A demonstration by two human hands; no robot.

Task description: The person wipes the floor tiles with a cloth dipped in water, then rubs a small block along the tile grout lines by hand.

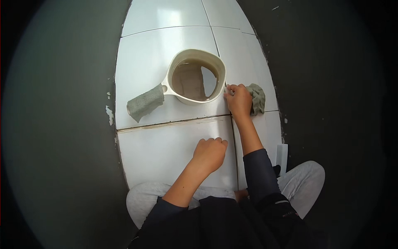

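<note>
My right hand (239, 100) is closed in a pinch over the dark joint between white tiles, just right of a dipper. Whatever its fingertips hold is too small or hidden to make out. A crumpled grey-green cloth (258, 98) lies against the outer side of that hand. The cream plastic dipper (224, 70) holds murky water and stands on the tiles. A second grey-green cloth (146, 103) is draped over its handle. Nearer to my body, my left hand (210, 154) is curled closed above a tile; its fingers hide anything inside.
White glossy tiles (145, 62) with dark joints form a strip between dark grey surfaces (66, 124) on both sides. A flat whitish piece (282, 157) stands by my right knee (306, 178). Pale flakes (109, 115) mark the left edge.
</note>
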